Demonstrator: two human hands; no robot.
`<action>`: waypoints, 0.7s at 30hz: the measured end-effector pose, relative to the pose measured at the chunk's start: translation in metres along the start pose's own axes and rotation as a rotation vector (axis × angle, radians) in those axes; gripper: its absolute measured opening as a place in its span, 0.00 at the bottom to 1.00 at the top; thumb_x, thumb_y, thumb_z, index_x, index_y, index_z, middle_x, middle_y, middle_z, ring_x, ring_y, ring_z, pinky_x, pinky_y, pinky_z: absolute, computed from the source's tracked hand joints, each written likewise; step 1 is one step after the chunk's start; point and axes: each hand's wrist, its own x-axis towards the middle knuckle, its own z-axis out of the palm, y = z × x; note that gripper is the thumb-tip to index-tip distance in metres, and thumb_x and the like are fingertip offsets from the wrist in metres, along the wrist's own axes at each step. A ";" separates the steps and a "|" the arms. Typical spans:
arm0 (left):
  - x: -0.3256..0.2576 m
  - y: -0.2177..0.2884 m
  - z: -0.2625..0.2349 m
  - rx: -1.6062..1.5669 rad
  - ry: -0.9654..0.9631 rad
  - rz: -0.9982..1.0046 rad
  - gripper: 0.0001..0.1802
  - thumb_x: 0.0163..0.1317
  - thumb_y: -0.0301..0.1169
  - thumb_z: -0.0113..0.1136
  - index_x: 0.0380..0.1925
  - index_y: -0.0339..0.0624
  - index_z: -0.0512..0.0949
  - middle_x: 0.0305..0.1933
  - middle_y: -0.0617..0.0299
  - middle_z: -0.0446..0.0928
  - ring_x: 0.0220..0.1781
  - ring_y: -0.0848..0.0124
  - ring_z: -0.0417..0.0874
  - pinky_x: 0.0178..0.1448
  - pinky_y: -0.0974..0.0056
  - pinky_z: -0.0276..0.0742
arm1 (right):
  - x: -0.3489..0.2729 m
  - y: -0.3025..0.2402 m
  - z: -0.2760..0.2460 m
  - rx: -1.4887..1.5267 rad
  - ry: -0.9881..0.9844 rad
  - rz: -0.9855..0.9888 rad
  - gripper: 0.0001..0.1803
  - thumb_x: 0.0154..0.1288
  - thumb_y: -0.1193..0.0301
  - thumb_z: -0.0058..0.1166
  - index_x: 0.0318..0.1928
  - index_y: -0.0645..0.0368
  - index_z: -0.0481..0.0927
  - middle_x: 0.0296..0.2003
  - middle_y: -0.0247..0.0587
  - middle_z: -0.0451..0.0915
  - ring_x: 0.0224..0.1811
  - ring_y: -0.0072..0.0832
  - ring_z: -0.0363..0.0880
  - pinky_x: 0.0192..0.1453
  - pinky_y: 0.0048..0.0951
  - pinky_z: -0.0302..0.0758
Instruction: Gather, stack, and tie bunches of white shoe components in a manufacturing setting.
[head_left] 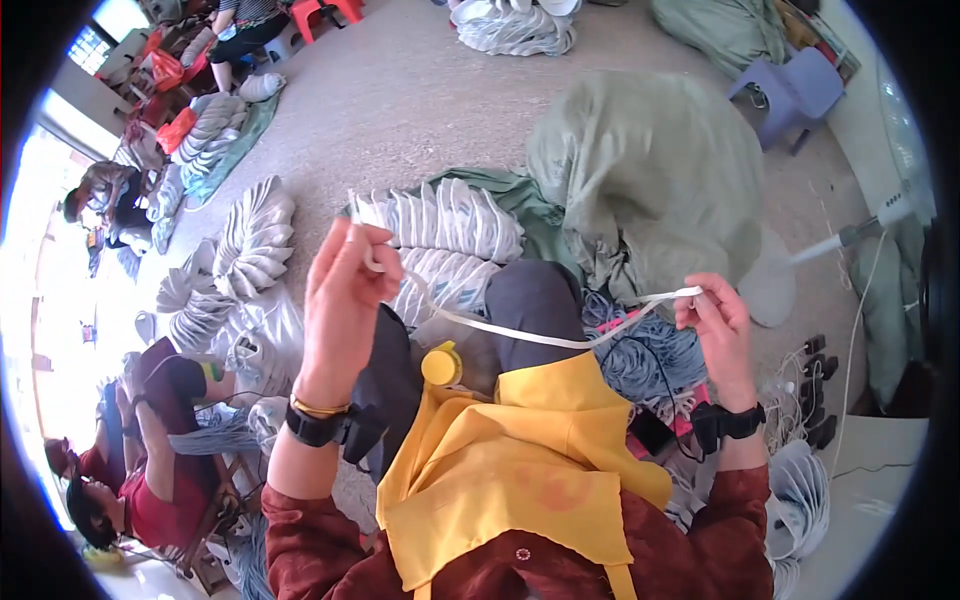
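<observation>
A thin, flat white lace hangs in a shallow curve between my hands, above my dark trousers. My left hand is raised higher and pinches it, with a loop of the lace by the fingers and a short end sticking up. My right hand grips the other end between thumb and fingertips. Below the right hand lies a heap of grey-blue laces in a pink container. A yellow round lid rests by my lap, next to my yellow apron.
Rows of stacked white pieces, perhaps shoe uppers, lie ahead on green cloth. A large grey-green sack stands at front right, a purple stool beyond. More white stacks lie left. Co-workers sit at left.
</observation>
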 end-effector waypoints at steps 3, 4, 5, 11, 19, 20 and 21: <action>-0.003 -0.001 0.000 0.024 -0.031 0.000 0.14 0.76 0.36 0.47 0.42 0.37 0.76 0.27 0.64 0.73 0.29 0.75 0.71 0.34 0.71 0.65 | 0.005 0.003 0.026 -0.069 -0.084 0.013 0.12 0.73 0.75 0.45 0.53 0.63 0.77 0.37 0.40 0.82 0.37 0.22 0.80 0.46 0.25 0.79; -0.002 -0.002 0.001 0.027 -0.058 -0.006 0.14 0.77 0.36 0.46 0.41 0.37 0.76 0.27 0.64 0.72 0.29 0.75 0.71 0.34 0.71 0.65 | 0.007 0.004 0.035 -0.083 -0.121 0.041 0.13 0.71 0.78 0.47 0.53 0.63 0.77 0.37 0.39 0.82 0.39 0.22 0.80 0.45 0.25 0.79; -0.003 -0.001 0.002 0.032 -0.055 -0.007 0.14 0.77 0.36 0.46 0.41 0.37 0.76 0.27 0.64 0.72 0.29 0.75 0.71 0.34 0.71 0.65 | 0.007 0.008 0.045 -0.078 -0.123 0.042 0.13 0.71 0.78 0.47 0.53 0.63 0.77 0.37 0.39 0.82 0.39 0.22 0.80 0.45 0.25 0.79; -0.002 0.000 0.008 0.068 -0.057 0.003 0.15 0.77 0.37 0.45 0.41 0.38 0.76 0.25 0.64 0.72 0.28 0.75 0.70 0.34 0.71 0.64 | 0.003 0.038 0.091 -0.438 -0.353 -0.104 0.14 0.60 0.79 0.62 0.48 0.61 0.80 0.37 0.33 0.81 0.37 0.20 0.81 0.43 0.22 0.78; -0.004 -0.005 0.013 0.102 -0.087 -0.038 0.15 0.77 0.38 0.45 0.39 0.40 0.76 0.28 0.64 0.76 0.29 0.77 0.74 0.35 0.73 0.68 | 0.014 0.041 0.101 -0.767 -0.323 -0.455 0.05 0.62 0.79 0.58 0.36 0.61 0.75 0.29 0.39 0.74 0.28 0.32 0.77 0.30 0.31 0.72; -0.004 -0.007 0.014 0.097 -0.096 -0.041 0.15 0.77 0.38 0.45 0.39 0.40 0.76 0.28 0.64 0.76 0.29 0.77 0.74 0.35 0.73 0.68 | 0.015 0.040 0.095 -0.669 -0.305 -0.316 0.04 0.63 0.79 0.57 0.36 0.61 0.75 0.28 0.39 0.75 0.26 0.29 0.76 0.29 0.30 0.71; -0.003 -0.009 0.015 0.116 -0.115 -0.054 0.15 0.77 0.38 0.44 0.39 0.40 0.75 0.28 0.64 0.76 0.29 0.77 0.74 0.35 0.73 0.68 | 0.017 0.038 0.089 -0.569 -0.284 -0.178 0.03 0.64 0.79 0.56 0.36 0.61 0.75 0.26 0.39 0.75 0.24 0.26 0.75 0.28 0.28 0.70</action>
